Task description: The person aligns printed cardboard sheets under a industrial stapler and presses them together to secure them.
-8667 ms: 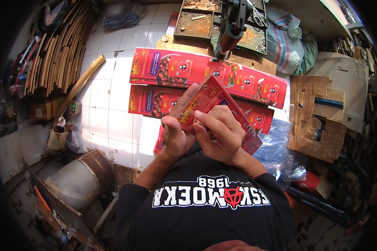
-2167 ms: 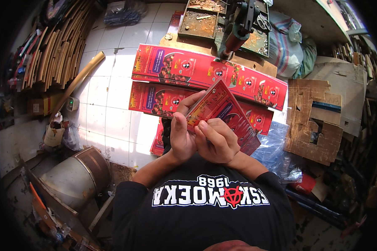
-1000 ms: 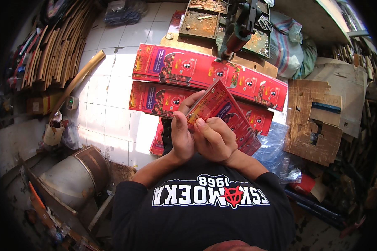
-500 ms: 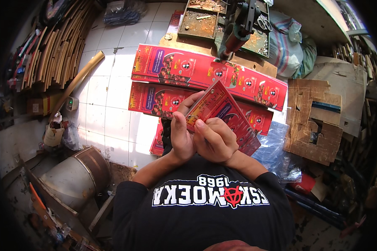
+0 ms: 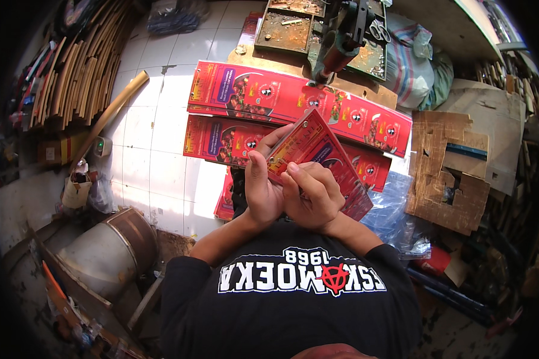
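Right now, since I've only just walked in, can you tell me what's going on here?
A person is holding up a slanted red printed panel. The left hand supports its left edge, thumb raised, and the fingers of the right hand are over its front. Long red printed panels lie ahead, with a press-like machine at their far side.

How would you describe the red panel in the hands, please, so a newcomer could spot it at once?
Find the black shirt at the bottom, then the left hand and right hand just above its lettering. There is the red panel, which, unlike the similar red strips beyond, is hand-held and steeply angled.
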`<state>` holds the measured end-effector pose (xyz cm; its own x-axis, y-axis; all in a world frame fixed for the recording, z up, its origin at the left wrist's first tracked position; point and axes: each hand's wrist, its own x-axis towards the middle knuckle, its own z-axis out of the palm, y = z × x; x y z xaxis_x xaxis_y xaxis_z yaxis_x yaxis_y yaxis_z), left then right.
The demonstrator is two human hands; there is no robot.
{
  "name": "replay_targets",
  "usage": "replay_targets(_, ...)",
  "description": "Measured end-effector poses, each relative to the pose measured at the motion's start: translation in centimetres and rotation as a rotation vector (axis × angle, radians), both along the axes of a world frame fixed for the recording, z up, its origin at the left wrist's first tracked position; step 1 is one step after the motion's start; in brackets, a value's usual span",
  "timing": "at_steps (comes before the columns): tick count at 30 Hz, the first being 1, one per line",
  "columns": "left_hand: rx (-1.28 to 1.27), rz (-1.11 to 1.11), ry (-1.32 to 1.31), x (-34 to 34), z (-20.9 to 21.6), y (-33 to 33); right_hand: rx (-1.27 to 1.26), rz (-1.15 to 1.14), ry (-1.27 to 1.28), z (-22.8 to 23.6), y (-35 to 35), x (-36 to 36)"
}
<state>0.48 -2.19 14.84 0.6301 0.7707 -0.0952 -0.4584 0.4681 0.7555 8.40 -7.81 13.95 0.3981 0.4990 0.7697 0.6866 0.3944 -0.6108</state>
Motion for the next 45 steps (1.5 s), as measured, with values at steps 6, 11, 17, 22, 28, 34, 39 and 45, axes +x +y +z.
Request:
replay_targets(6,-0.098,0.13,-0.088,0.3,-0.7,1.3,-0.21,-0.085,0.266,0.3,-0.9,1.5)
replay_targets(11,-0.169,0.188,-0.129,-0.2,-1.0,2.9,-0.392,-0.086,0.353,-1.8,-1.6,5.6)
replay_targets(17,-0.193,0.167,-0.152,-0.4,-1.5,3.5,-0.644,0.42,0.505,-2.4,-3.6,9.3)
replay_targets(22,-0.121,0.17,-0.2,-0.6,-2.5,4.5,-0.642,0.32,0.653,-1.3,-3.3,9.0)
replay_targets(28,0.176,0.539,0.163,-4.0,-2.2,9.1,-0.634,0.189,0.683,-1.9,-3.6,9.8)
replay_targets(34,0.787,0.608,0.693,-4.9,-0.4,9.7,-0.651,0.172,0.662,-1.1,-3.5,9.9)
replay_targets(39,0.827,0.236,0.574,-1.8,0.5,7.0,-0.641,0.217,0.65,-0.8,-3.3,9.5)
replay_targets(45,0.686,0.292,0.63,-1.4,0.3,6.9,-0.683,0.226,0.555,-1.1,-3.8,9.5)
